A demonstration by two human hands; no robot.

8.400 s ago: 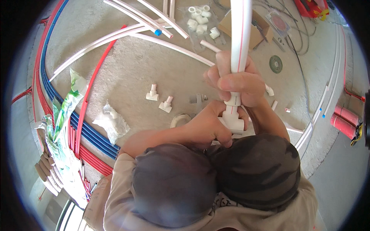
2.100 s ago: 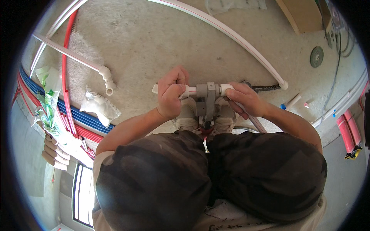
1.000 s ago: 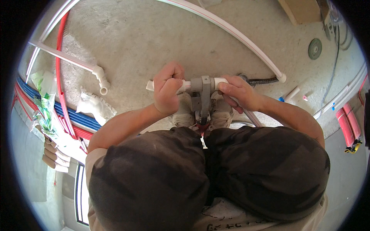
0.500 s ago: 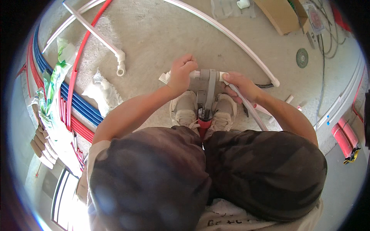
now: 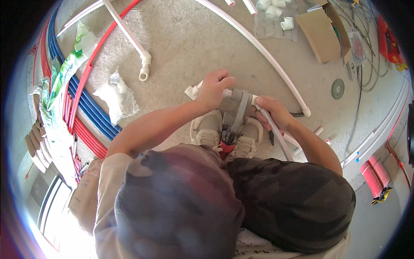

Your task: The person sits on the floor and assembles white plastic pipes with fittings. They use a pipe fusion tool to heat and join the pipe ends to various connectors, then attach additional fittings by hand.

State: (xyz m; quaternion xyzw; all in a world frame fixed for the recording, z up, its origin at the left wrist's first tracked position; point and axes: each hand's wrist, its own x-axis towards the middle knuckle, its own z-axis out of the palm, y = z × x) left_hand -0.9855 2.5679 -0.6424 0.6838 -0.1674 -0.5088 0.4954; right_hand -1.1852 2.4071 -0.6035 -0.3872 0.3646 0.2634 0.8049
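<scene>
Floor: bare grey concrete (image 5: 181,47) spreads under everything, its edges bent by the lens.
Blue tubes: a bundle (image 5: 92,106) curves down the left side, with red tubes (image 5: 88,137) running just beside it.
Curved white pipe: one long length (image 5: 263,49) bows from the top edge to a spot near the right hand.
Cardboard box: open (image 5: 314,34), at upper right, near a clear bag (image 5: 271,33) with white fittings (image 5: 287,23) on it.
Shoes: a light pair (image 5: 207,131) stands flat on the floor, one on each side of the tool.
Tool: a grey head (image 5: 241,108) on a red body (image 5: 227,147), placed between the shoes and between the two hands.
Left hand: curled (image 5: 213,90) around a short white pipe (image 5: 227,93), which meets the tool's left side.
Right hand: closed (image 5: 272,113), thumb on a white elbow (image 5: 254,99) against the tool's right side; a thin white pipe (image 5: 277,134) slants from there toward the right knee.
Abrasive disc: dark green and round (image 5: 338,89), flat on the floor, well apart from the hands.
White tee: on the short pipe's outer end (image 5: 190,92), left of the left hand.
</scene>
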